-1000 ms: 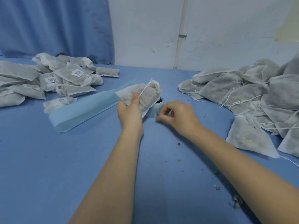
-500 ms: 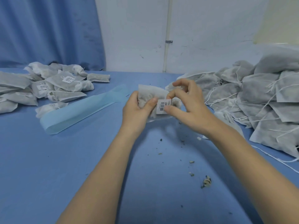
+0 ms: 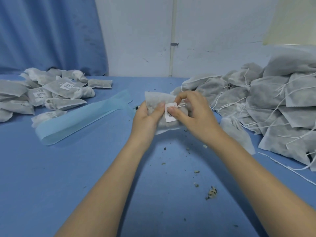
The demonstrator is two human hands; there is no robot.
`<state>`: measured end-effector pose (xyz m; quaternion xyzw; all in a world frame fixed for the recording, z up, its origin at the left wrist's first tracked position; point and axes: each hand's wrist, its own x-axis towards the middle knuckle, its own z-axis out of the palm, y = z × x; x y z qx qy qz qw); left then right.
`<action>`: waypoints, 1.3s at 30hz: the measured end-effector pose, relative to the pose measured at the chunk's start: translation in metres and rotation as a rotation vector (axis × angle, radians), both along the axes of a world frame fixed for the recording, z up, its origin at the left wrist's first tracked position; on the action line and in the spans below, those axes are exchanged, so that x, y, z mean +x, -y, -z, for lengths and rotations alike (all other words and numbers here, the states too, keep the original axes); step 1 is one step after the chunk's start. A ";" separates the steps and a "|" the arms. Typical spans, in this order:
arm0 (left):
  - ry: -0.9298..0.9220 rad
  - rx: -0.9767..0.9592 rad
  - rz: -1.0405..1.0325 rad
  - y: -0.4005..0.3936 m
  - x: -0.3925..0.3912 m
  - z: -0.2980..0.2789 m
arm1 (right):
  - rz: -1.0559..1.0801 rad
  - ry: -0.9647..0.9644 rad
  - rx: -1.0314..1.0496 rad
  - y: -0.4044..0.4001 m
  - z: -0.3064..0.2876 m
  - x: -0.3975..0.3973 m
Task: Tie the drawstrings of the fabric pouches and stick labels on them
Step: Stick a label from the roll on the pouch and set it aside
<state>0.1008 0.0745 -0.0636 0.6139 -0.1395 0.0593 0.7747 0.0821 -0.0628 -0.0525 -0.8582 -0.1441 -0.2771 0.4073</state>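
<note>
Left grip is wrapped round the pouch, thumb laid across its front, so the fabric stays taut and raised off the worktop while I label it. Right grip is pinched on the white barcode label, thumb pressing its face down onto the pouch just beside my left thumb; the drawstring runs out under my right fingers, so I judge the tie already done and the sticking in progress. Off to the left of my grips lie the labelled pouches, set apart as finished. To the right, near my wrist, sits the unlabelled heap, strings loose. The blue backing strip trails leftward from behind my left grip, within easy reach for the next label.
</note>
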 end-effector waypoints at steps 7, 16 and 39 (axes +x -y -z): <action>0.018 0.125 0.065 0.000 -0.001 0.005 | -0.070 -0.180 0.312 0.005 0.006 0.002; -0.007 0.146 0.062 0.004 -0.001 0.005 | 0.080 -0.087 0.438 -0.002 0.012 0.005; -0.275 -0.527 -0.161 0.002 0.001 -0.010 | -0.456 -0.498 1.229 -0.095 -0.036 0.034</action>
